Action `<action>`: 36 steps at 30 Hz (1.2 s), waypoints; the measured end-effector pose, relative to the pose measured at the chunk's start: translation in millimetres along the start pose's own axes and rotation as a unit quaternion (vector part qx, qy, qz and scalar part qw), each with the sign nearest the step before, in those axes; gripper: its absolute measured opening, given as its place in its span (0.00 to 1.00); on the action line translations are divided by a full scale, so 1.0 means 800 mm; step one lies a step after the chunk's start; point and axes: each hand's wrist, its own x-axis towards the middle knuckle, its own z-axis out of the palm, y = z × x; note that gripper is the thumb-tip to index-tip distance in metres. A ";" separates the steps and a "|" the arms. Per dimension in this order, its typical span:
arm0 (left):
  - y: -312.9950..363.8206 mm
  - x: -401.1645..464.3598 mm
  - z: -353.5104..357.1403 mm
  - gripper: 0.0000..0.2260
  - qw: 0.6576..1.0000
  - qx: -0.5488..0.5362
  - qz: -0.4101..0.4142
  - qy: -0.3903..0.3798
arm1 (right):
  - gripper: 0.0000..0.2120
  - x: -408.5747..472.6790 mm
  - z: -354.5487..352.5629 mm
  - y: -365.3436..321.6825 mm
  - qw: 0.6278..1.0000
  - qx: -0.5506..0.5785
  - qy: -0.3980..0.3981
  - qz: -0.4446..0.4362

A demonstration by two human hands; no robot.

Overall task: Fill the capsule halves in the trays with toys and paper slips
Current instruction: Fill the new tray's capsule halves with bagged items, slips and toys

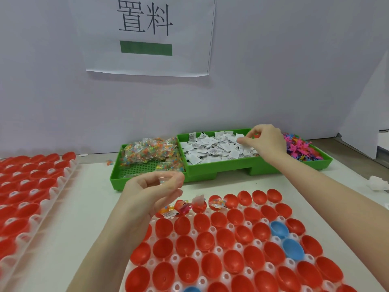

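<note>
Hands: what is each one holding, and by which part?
Left hand pinches a small clear packet by its top edge. Right hand pinches a paper slip at its edge, over the green tray.

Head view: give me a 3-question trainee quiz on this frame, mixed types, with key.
1. True or false: the right hand is over the paper slips in the green bin.
2. The left hand holds: A) a blue capsule half B) a small clear packet C) a pink toy
3. Fill in: besides red, a few capsule halves in the near tray are ____.

Key: 1 true; 2 B, the clear packet; 3 blue, as in this blue half.
</note>
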 end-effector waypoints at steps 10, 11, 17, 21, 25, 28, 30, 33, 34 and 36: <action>-0.002 0.003 0.003 0.09 0.998 -0.057 -0.015 0.013 | 0.05 0.003 -0.004 0.003 0.991 0.081 -0.099 -0.023; -0.002 0.002 0.003 0.09 0.998 -0.055 -0.016 0.012 | 0.06 0.001 -0.005 0.003 0.992 0.072 -0.099 -0.026; -0.004 -0.001 0.007 0.09 1.000 -0.028 0.005 0.013 | 0.15 -0.004 -0.008 0.001 0.997 0.007 -0.080 -0.007; -0.004 -0.004 0.010 0.11 0.999 0.010 0.033 0.013 | 0.14 -0.005 -0.010 -0.001 0.997 0.069 -0.044 0.006; -0.005 -0.005 0.013 0.12 0.998 0.020 0.055 0.024 | 0.13 -0.009 -0.021 -0.021 0.976 0.211 -0.014 0.059; -0.006 -0.009 0.018 0.09 0.997 0.022 0.070 0.026 | 0.12 -0.028 -0.042 -0.057 0.944 0.305 -0.105 0.076; -0.005 -0.010 0.022 0.05 0.997 0.029 0.070 0.018 | 0.12 -0.050 -0.059 -0.081 0.920 0.327 -0.210 0.043; 0.000 -0.014 0.029 0.08 0.997 0.052 0.043 -0.042 | 0.14 -0.086 -0.077 -0.113 0.878 0.313 -0.359 -0.040; 0.002 -0.017 0.031 0.11 0.995 0.055 0.031 -0.077 | 0.14 -0.096 -0.081 -0.121 0.871 0.301 -0.383 -0.064; 0.009 -0.024 0.036 0.11 0.989 0.059 0.020 -0.132 | 0.13 -0.110 -0.086 -0.132 0.873 0.270 -0.392 -0.101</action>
